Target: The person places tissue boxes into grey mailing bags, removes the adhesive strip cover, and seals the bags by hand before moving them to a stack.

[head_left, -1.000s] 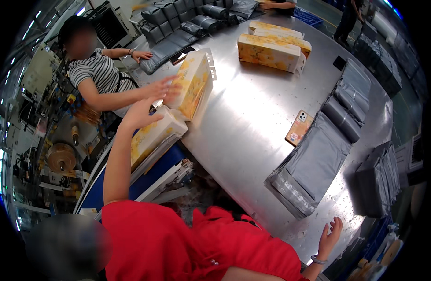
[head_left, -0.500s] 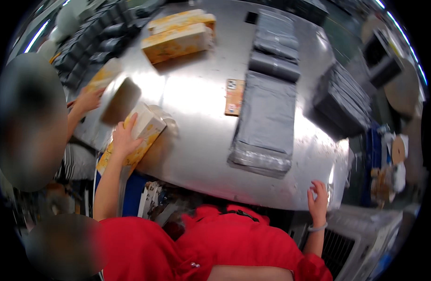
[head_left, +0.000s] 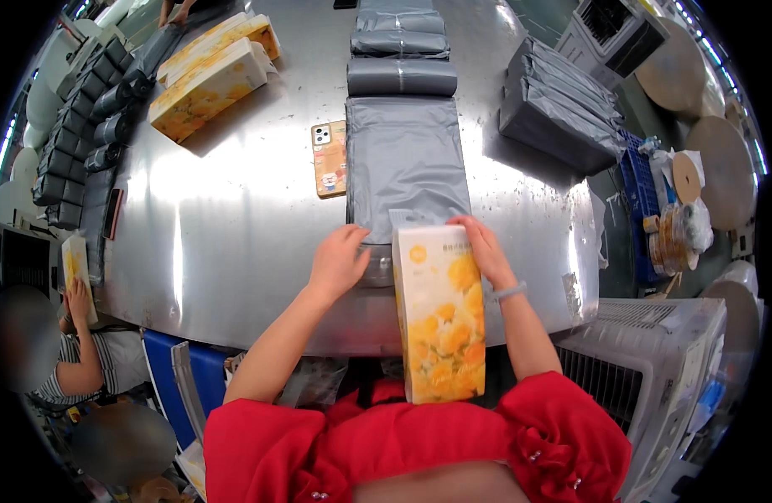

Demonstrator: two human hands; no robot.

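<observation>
An upright white pack with yellow flowers (head_left: 443,323) stands in front of my body, its top end over the near edge of the grey plastic mailing bags (head_left: 407,159). My right hand (head_left: 485,251) is closed around the pack's upper right corner. At the near left corner of the bags is my left hand (head_left: 340,261), fingers bent and apart, fingertips touching the bag's edge. A clear strip of the bag's flap shows between that hand and the pack.
Several flowered packs (head_left: 205,92) lie at the back left. A phone in a patterned case (head_left: 330,159) lies beside the bags. Stacked grey bags (head_left: 558,109) stand right. At the far left a co-worker's hand (head_left: 78,298) touches another pack. Rolled grey bags (head_left: 109,130) line the left edge.
My right hand now grips a flowered pack in front of me. My left hand has let go of the pack at the left and moved right to the bags. The view has turned left.
</observation>
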